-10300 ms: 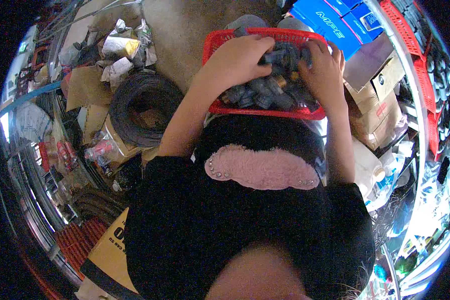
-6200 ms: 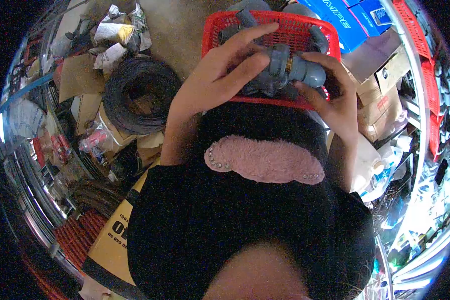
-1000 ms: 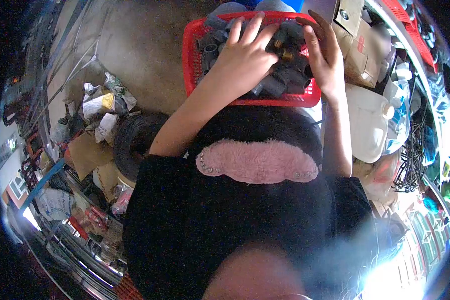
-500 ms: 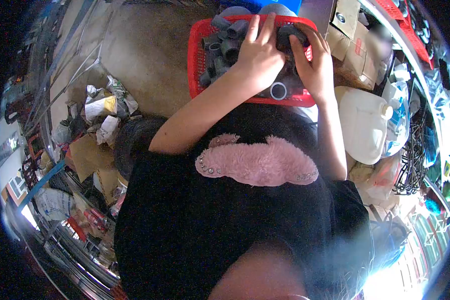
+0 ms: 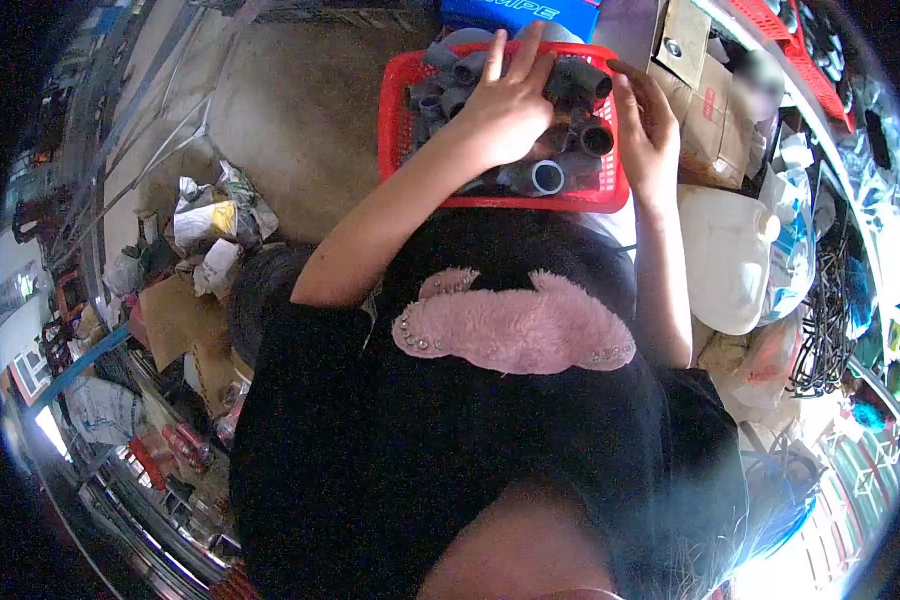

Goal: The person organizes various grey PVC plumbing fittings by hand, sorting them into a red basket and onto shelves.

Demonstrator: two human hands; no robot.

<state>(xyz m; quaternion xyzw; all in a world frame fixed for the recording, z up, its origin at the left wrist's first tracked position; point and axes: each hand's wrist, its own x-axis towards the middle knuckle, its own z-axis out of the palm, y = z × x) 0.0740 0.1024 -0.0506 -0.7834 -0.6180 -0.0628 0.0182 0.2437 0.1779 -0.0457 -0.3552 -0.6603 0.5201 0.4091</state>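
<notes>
At upper centre of the frame, we saw the left hand (image 5: 510,112) over grey fittings (image 5: 576,78), fingers spread. The right hand (image 5: 653,145) was at the red basket's (image 5: 391,130) edge; thumb and fingers stood apart.

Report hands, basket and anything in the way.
Left hand over grey fittings, grip hidden. Right hand open by the basket's right rim, nothing seen in it. Basket red, fittings piled inside. Left hand blocks some from view.
</notes>
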